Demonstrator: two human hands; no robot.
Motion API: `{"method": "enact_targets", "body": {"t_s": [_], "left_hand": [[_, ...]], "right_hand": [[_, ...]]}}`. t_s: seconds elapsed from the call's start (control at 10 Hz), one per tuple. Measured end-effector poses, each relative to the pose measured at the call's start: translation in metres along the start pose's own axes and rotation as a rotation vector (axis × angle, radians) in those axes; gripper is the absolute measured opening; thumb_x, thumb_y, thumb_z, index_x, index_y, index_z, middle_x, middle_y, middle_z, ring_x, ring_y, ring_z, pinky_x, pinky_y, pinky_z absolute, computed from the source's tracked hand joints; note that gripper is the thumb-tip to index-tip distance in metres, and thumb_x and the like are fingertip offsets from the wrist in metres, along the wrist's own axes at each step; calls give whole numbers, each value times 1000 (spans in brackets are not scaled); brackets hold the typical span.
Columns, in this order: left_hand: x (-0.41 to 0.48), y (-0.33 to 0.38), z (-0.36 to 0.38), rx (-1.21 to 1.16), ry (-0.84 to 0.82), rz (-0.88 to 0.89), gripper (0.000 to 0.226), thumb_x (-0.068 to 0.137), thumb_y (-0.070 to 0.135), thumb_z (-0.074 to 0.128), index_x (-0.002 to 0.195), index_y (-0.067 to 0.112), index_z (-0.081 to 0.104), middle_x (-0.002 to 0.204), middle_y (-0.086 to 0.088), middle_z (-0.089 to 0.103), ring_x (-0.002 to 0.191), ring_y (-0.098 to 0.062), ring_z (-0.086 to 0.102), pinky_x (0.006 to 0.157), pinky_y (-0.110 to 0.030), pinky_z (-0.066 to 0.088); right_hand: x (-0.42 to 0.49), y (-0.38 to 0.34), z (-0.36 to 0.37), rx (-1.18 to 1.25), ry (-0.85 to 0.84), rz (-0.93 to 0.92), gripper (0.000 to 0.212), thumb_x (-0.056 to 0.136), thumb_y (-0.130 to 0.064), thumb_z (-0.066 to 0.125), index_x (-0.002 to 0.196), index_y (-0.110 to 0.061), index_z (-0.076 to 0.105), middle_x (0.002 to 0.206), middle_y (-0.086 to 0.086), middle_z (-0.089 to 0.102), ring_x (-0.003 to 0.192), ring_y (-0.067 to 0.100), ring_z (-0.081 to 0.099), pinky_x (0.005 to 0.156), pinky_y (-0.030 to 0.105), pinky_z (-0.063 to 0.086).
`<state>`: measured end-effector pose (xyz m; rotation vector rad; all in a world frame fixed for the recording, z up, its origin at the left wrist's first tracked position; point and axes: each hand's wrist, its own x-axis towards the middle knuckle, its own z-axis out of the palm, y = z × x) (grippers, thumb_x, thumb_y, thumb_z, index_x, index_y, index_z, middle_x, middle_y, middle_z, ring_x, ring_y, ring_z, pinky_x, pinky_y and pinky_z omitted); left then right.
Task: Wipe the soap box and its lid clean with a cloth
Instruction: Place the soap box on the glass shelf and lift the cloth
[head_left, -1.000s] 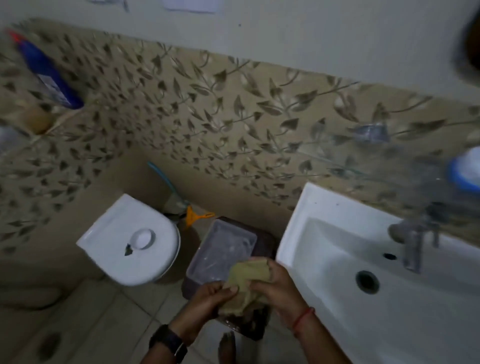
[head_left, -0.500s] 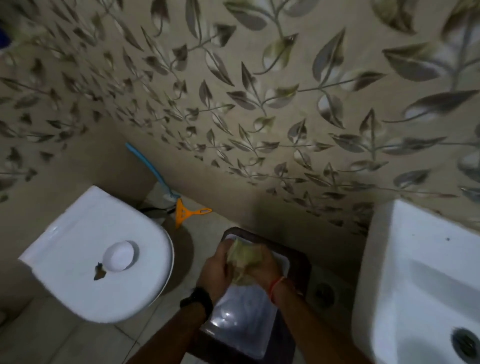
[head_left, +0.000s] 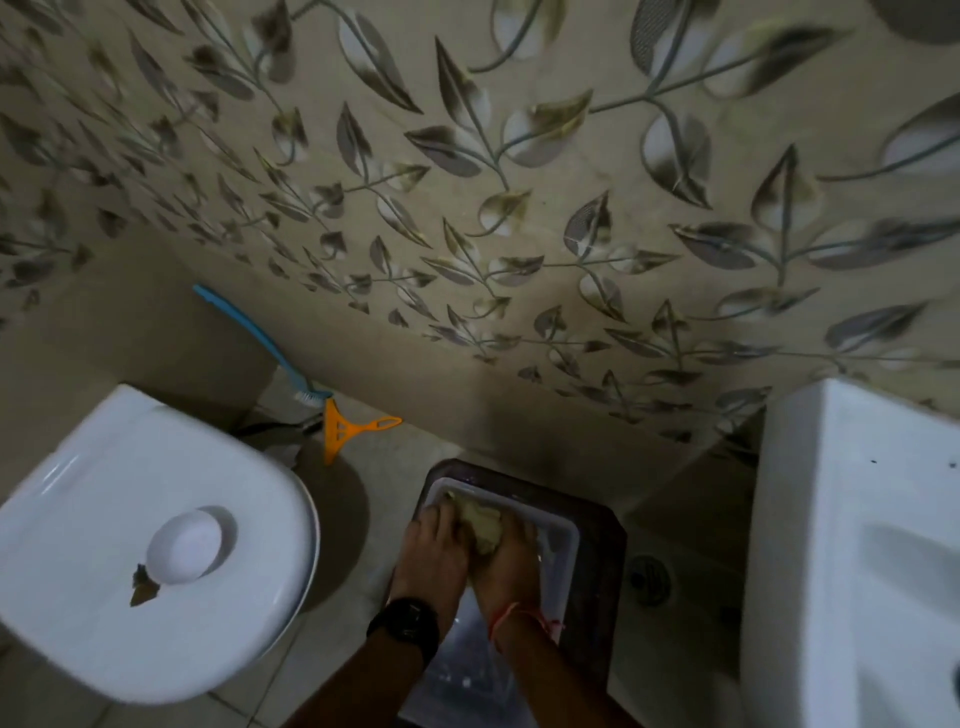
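A clear plastic soap box (head_left: 558, 540) lies flat on a dark brown stool (head_left: 597, 525) on the bathroom floor. A yellowish cloth (head_left: 483, 525) is bunched inside the box near its far end. My left hand (head_left: 434, 551), with a black watch on the wrist, and my right hand (head_left: 506, 564), with a red thread on the wrist, both press down on the cloth side by side. No separate lid can be made out.
A white toilet with its lid down (head_left: 156, 545) is at the left. A white sink (head_left: 852, 545) stands at the right. A blue toilet brush (head_left: 260, 343) and an orange squeegee (head_left: 343, 428) lean near the leaf-patterned wall. A floor drain (head_left: 649, 579) sits beside the stool.
The cloth went from being held in the air above the box to being pressed down inside it. The view has come closer and tilted further downward.
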<state>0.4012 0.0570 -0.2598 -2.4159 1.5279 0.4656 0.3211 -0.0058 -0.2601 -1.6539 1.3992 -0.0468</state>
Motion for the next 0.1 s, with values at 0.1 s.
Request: {"method": "enact_targets", "body": {"t_s": [0.1], "left_hand": [[-1, -2, -12, -48, 6, -32, 43, 98, 19, 37, 135, 7, 56, 164, -24, 18, 143, -42, 28, 108, -48, 31]], "right_hand": [[4, 0, -8, -19, 27, 50, 59, 80, -19, 73, 133, -7, 51, 133, 24, 50, 118, 45, 50, 88, 34, 37]]}}
